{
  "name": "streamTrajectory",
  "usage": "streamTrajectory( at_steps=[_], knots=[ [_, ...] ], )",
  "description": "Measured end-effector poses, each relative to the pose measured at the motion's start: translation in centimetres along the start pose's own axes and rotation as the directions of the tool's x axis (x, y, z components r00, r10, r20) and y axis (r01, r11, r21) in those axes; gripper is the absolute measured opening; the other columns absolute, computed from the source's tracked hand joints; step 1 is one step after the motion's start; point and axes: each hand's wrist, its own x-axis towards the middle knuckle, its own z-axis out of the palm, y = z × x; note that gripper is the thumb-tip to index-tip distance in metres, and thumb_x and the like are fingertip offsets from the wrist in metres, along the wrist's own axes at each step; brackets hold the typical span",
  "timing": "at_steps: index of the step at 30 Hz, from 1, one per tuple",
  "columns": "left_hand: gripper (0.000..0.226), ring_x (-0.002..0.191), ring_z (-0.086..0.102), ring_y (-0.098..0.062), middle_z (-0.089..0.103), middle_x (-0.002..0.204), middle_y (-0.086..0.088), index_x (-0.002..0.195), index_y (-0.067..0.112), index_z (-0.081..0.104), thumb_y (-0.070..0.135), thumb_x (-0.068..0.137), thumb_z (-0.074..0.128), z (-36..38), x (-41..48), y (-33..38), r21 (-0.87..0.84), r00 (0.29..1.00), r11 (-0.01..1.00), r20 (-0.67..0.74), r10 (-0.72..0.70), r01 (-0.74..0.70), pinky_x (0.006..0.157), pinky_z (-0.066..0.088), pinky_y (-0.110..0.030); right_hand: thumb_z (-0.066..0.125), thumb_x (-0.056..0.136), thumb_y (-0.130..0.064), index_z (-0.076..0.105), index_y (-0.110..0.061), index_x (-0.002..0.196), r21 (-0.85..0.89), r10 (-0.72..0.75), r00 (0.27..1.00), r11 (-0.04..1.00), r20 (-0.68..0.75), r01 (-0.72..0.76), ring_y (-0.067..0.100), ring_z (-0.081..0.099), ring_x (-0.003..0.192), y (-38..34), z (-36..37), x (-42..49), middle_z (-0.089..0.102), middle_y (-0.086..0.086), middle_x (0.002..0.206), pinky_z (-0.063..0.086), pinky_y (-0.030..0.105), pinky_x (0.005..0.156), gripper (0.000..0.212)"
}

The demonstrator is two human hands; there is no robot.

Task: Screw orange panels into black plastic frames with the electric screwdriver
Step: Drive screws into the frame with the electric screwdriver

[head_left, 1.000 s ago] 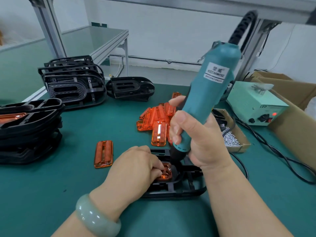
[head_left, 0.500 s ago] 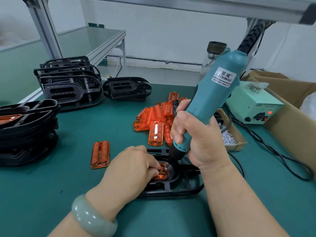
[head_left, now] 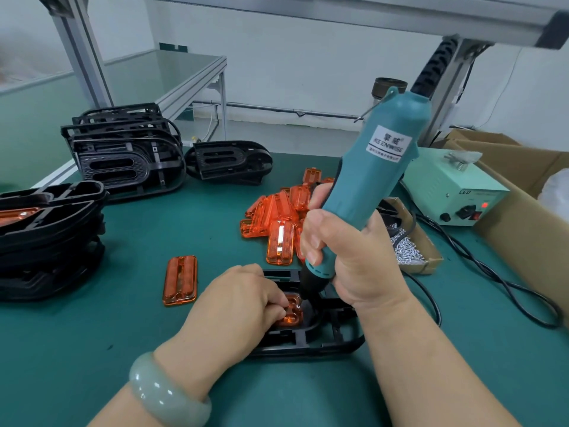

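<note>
A black plastic frame (head_left: pixel 311 342) lies on the green table in front of me, with an orange panel (head_left: pixel 291 314) set into it. My left hand (head_left: pixel 237 306) rests on the frame, its curled fingers pressing on the panel's left part and hiding most of it. My right hand (head_left: pixel 354 257) grips the teal electric screwdriver (head_left: pixel 375 177), tilted to the upper right, its black tip down at the panel's right edge. The bit itself is hidden.
A loose orange panel (head_left: pixel 180 280) lies left of the frame, and a pile of orange panels (head_left: pixel 277 217) behind it. Stacks of black frames (head_left: pixel 123 155) stand at left and back. A box of screws (head_left: pixel 409 248), a power supply (head_left: pixel 455 192), cables and cardboard boxes sit at right.
The screwdriver's top has swung further to the right and its tip has shifted slightly on the panel. My left hand stays on the panel.
</note>
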Motion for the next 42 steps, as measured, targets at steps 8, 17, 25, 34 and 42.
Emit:
streamTrajectory(
  at_steps=[8, 17, 25, 34, 42],
  knots=[
    [0.015, 0.088, 0.047, -0.007, 0.046, 0.08, 0.014, 0.098, 0.037, 0.072, 0.035, 0.085, 0.064, -0.1, 0.0, 0.0, -0.024, 1.0, 1.0, 0.009, -0.006, 0.006, 0.078, 0.041, -0.023, 0.062, 0.075, -0.018, 0.066, -0.027, 0.083, -0.003, -0.033, 0.999, 0.999, -0.01, 0.033, 0.013, 0.043, 0.042, 0.0, 0.0, -0.5, 0.048, -0.003, 0.05, 0.041, 0.025, 0.05, 0.012],
    [0.016, 0.092, 0.048, -0.007, 0.048, 0.083, 0.014, 0.1, 0.038, 0.071, 0.037, 0.085, 0.064, 0.0, -0.1, -0.1, -0.028, 1.0, 1.0, -0.003, 0.003, -0.003, 0.081, 0.042, -0.023, 0.063, 0.075, -0.018, 0.068, -0.026, 0.086, 0.081, -0.076, 0.993, 0.993, -0.085, 0.083, 0.013, 0.044, 0.041, 0.1, -0.5, -1.0, 0.049, -0.004, 0.051, 0.04, 0.025, 0.05, 0.014],
    [0.016, 0.093, 0.048, -0.007, 0.047, 0.083, 0.014, 0.1, 0.038, 0.071, 0.037, 0.085, 0.064, 0.1, -0.1, -0.1, -0.037, 1.0, 0.999, -0.003, 0.005, -0.005, 0.082, 0.042, -0.024, 0.064, 0.072, -0.02, 0.068, -0.023, 0.085, 0.121, -0.068, 0.987, 0.989, -0.148, 0.087, 0.013, 0.043, 0.041, 0.1, -0.5, -1.1, 0.047, -0.002, 0.051, 0.04, 0.025, 0.049, 0.014],
    [0.016, 0.091, 0.047, -0.008, 0.046, 0.082, 0.013, 0.099, 0.037, 0.071, 0.035, 0.085, 0.064, 0.0, -0.1, 0.0, -0.059, 1.0, 0.998, -0.001, -0.008, 0.008, 0.081, 0.042, -0.026, 0.064, 0.074, -0.021, 0.068, -0.021, 0.086, 0.127, -0.082, 0.988, 0.987, -0.135, 0.099, 0.014, 0.043, 0.041, -0.1, -0.4, -1.1, 0.047, -0.002, 0.052, 0.039, 0.025, 0.049, 0.013],
    [0.019, 0.096, 0.045, -0.007, 0.043, 0.083, 0.015, 0.103, 0.038, 0.07, 0.037, 0.087, 0.061, 0.0, 0.0, 0.0, -0.039, 1.0, 0.999, 0.015, -0.008, 0.008, 0.084, 0.042, -0.025, 0.059, 0.077, -0.01, 0.057, -0.01, 0.092, 0.21, -0.096, 0.979, 0.968, -0.182, 0.134, 0.012, 0.044, 0.04, -0.8, -0.5, -1.0, 0.045, -0.001, 0.051, 0.036, 0.025, 0.049, 0.015]
  ],
)
